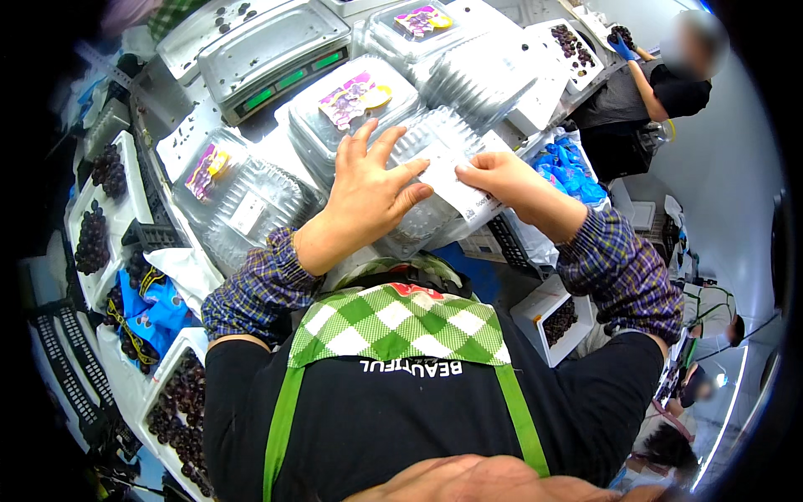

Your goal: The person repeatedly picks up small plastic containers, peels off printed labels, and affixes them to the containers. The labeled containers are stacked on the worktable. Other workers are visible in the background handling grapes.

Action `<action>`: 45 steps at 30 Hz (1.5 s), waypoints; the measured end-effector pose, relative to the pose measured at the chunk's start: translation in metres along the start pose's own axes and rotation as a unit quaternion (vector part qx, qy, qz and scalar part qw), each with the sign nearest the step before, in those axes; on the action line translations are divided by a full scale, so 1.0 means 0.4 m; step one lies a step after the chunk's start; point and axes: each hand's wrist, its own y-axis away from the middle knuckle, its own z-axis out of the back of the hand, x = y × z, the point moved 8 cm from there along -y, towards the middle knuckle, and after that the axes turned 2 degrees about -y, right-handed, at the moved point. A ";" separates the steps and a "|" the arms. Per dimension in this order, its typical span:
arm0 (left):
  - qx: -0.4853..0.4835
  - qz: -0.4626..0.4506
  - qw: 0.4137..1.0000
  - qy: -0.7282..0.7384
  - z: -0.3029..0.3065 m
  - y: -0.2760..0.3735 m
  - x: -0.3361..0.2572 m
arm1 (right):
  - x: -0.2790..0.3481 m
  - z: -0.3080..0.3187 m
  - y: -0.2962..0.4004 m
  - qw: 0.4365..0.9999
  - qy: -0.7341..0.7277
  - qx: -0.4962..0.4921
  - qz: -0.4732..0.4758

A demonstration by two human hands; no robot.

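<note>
My right hand [511, 185] pinches a white printed paper label [453, 182] between thumb and fingers. The label lies over a clear plastic clamshell box [417, 229] close to my apron. My left hand [373, 182] has its fingers spread, with the index fingertip near the label's left edge; whether it touches is unclear. Beyond that hand is a stack of clear clamshells [304, 119] with a purple-and-yellow grape sticker [354, 100] on top. To the left, another stack [257, 188] bears a similar sticker and a white label [248, 213].
A weighing scale [270, 56] with lit green displays stands at the back. More clamshells [480, 75] fill the back right. Foam trays hold grapes [94, 235] at left and grapes [574, 53] at far right. Blue bags [568, 169] sit right; a gloved person [633, 88] handles grapes.
</note>
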 end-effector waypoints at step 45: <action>0.310 0.075 0.945 -0.077 -0.069 -0.146 -0.063 | -0.358 0.053 0.089 0.939 -0.327 0.044 0.099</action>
